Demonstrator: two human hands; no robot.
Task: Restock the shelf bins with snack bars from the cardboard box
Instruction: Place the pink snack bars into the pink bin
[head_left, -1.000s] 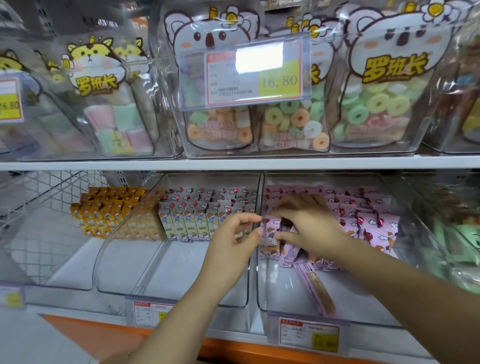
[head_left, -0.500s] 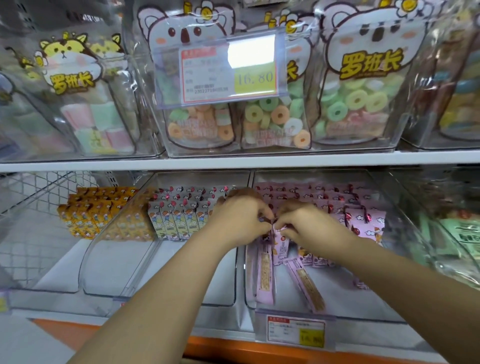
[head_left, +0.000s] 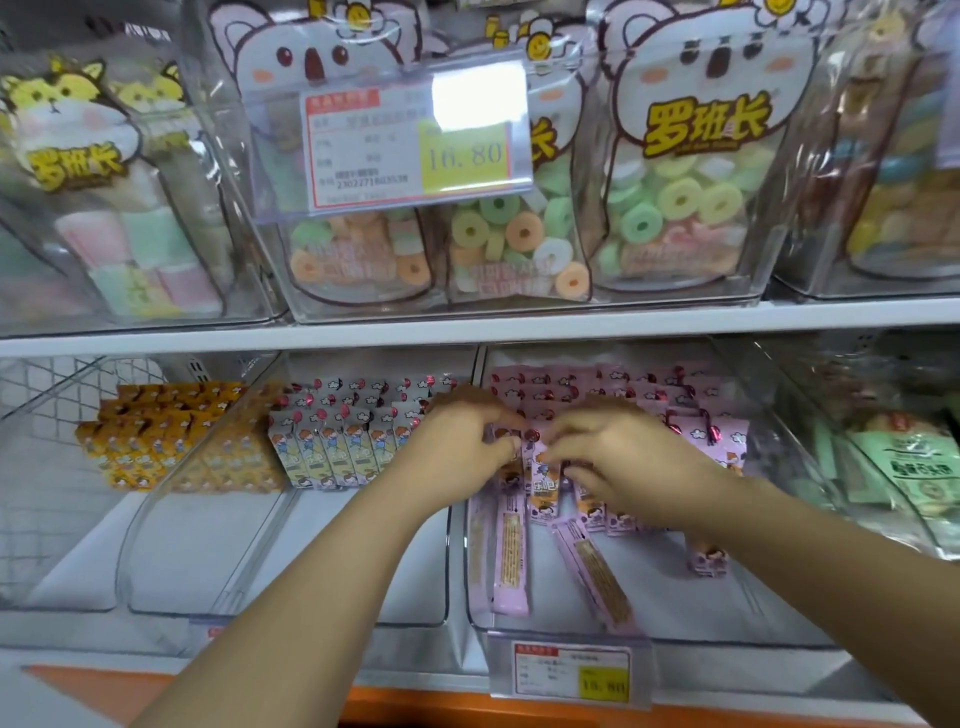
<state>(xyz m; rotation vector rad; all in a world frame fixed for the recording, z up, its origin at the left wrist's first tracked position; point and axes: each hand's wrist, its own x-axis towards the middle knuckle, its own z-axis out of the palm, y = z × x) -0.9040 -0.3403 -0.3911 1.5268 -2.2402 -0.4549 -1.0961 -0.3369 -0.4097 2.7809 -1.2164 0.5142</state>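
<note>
White metal store shelf (head_left: 156, 340), clear hard-plastic bins. Left hand (head_left: 457, 441) and right hand (head_left: 623, 457) are both inside the right bin (head_left: 779, 603), fingers curled, pinching the tops of upright pink bars (head_left: 543, 483) in the front row. The bars are slim, flat, glossy wrappers standing on end, long axis vertical. Two loose bars (head_left: 511, 556) lie flat on the bin floor, long axis front-to-back, one skewed right. Next bin left: pale bars (head_left: 337, 447). Farther left: orange bars (head_left: 150, 431). One price tag (head_left: 571, 673) on the bin front.

One wide-angle head view; faces forward, slightly downward; close to the shelf bins (head_left: 727, 618).
</note>
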